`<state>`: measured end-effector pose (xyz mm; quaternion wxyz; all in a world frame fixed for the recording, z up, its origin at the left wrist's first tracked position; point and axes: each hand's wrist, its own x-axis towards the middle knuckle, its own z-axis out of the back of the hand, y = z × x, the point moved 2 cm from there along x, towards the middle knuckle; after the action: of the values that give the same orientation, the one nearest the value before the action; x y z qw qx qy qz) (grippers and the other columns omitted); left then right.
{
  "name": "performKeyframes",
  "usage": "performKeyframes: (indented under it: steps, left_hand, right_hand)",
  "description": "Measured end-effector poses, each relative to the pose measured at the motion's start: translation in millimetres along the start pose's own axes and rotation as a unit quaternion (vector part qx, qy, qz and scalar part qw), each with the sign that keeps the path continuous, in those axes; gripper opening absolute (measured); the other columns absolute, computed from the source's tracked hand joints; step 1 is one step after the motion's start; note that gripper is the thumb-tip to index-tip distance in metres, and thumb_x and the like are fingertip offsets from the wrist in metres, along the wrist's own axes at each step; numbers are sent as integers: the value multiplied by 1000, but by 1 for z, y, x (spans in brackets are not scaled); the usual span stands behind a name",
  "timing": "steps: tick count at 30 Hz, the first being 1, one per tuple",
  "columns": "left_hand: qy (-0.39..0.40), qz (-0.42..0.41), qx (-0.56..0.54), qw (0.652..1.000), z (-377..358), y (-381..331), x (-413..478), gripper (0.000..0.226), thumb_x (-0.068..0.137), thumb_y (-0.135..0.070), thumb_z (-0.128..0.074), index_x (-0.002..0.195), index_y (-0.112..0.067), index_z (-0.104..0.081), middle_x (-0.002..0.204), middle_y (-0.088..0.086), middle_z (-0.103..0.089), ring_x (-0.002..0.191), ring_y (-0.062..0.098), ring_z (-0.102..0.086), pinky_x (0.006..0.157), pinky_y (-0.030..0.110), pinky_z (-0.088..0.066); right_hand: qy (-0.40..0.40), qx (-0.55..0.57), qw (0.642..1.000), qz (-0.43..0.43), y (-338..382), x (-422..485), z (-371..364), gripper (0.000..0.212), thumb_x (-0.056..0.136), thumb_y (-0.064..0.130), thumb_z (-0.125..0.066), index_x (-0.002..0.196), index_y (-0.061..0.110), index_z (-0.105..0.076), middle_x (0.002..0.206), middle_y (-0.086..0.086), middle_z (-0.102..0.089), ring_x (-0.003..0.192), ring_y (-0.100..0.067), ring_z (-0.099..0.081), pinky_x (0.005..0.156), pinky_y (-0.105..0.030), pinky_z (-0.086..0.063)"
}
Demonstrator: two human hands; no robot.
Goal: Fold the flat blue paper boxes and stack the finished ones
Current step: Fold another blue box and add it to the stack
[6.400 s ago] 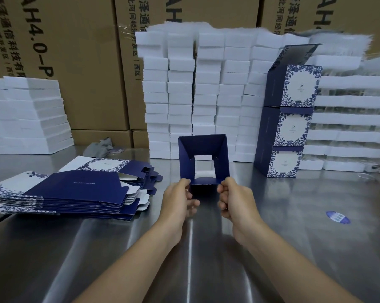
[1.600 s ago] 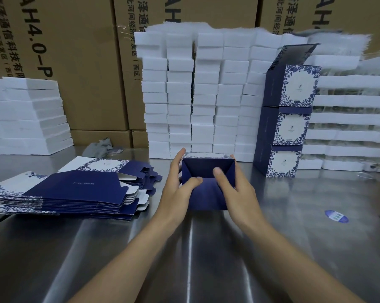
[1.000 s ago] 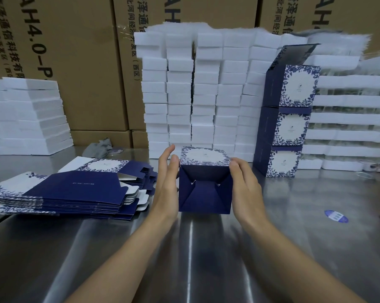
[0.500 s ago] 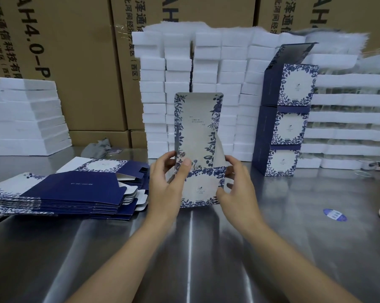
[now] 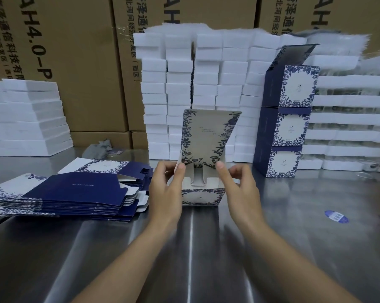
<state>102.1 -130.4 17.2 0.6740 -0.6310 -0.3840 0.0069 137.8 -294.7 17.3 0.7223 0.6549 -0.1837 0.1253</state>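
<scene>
Brown cardboard cartons (image 5: 75,62) wall off back. White foam block stacks (image 5: 206,73) line rear of steel desk (image 5: 294,248); broad steel surface shows nearer viewer and to right. Pile of flat blue paper boxes (image 5: 75,191) at left, just beside left hand (image 5: 165,193). Stack of three finished blue floral boxes (image 5: 283,127) right rear, top lid up. Half-folded blue-and-white floral paper box (image 5: 203,195) upright at desk centre, tall lid flap raised, tabbed floor visible inside. Left hand pinches left wall; right hand (image 5: 239,191) pinches right wall. Small blue oval sticker (image 5: 336,216) flat at right.
</scene>
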Motion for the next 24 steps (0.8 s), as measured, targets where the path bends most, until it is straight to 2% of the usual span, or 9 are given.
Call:
performKeyframes:
  steps: [2,4,8,10,13,16,19,21,24]
  left_hand:
    - [-2,-4,1,1000,-1,0,-1,27,98,-52,-60,92,-26,-63,85,-19,-64,84,2,-58,78,23,-41]
    - [-12,-4,4,1000,-1,0,-2,31,97,-56,-59,86,-28,-61,77,-22,-60,77,0,-54,77,26,-40]
    - [-63,48,-25,997,0,-2,-1,47,107,-45,-55,66,-28,-39,59,-16,-36,60,7,-33,65,36,-29]
    - [-110,105,-55,987,3,-2,1,47,108,-39,-53,67,-25,-33,61,-13,-29,61,9,-29,66,39,-26]
    - [-173,206,-113,957,7,2,6,33,105,-34,-52,76,-22,-43,76,3,-44,75,16,-42,72,38,-34]
    - [-182,304,-212,911,8,11,10,17,102,-31,-56,92,-18,-59,91,6,-62,83,20,-56,71,33,-49]
    - [-175,333,-266,888,8,14,12,18,101,-31,-60,113,-16,-59,109,9,-63,89,22,-59,71,31,-53]
    - [-175,309,-223,908,8,13,12,17,103,-33,-57,104,-16,-60,103,6,-60,82,21,-56,69,29,-53]
    - [-164,221,-126,953,5,7,9,34,108,-34,-50,79,-15,-50,62,-15,-47,74,22,-52,55,14,-46]
  right_hand:
    - [-16,15,1000,-20,0,2,1,53,90,74,-63,99,22,-60,97,13,-66,82,6,-60,75,-10,-43]
    - [-26,29,998,-47,-3,5,2,47,96,69,-56,98,22,-61,86,18,-62,84,-10,-59,85,-31,-50]
    - [-63,102,985,-120,1,8,0,34,100,54,-45,107,29,-67,98,14,-56,120,-24,-63,111,-56,-48]
    - [-81,127,976,-157,2,8,1,39,101,45,-43,110,14,-64,93,7,-53,105,-25,-64,106,-63,-50]
    - [-101,197,951,-216,-3,10,2,28,104,26,-41,90,7,-56,81,-1,-53,77,-20,-53,82,-48,-61]
    - [-96,298,905,-288,-8,11,4,19,103,22,-46,93,18,-61,88,-5,-65,81,-20,-62,73,-36,-58]
    - [-80,313,899,-296,-14,14,6,15,104,25,-51,98,20,-64,95,-6,-70,85,-20,-66,72,-34,-56]
    - [-92,275,922,-256,-13,18,6,12,105,28,-55,103,22,-65,101,-4,-68,87,-19,-67,74,-33,-56]
    - [-160,133,973,-101,-7,19,12,14,98,21,-66,110,26,-59,114,1,-63,97,-17,-65,89,-38,-56]
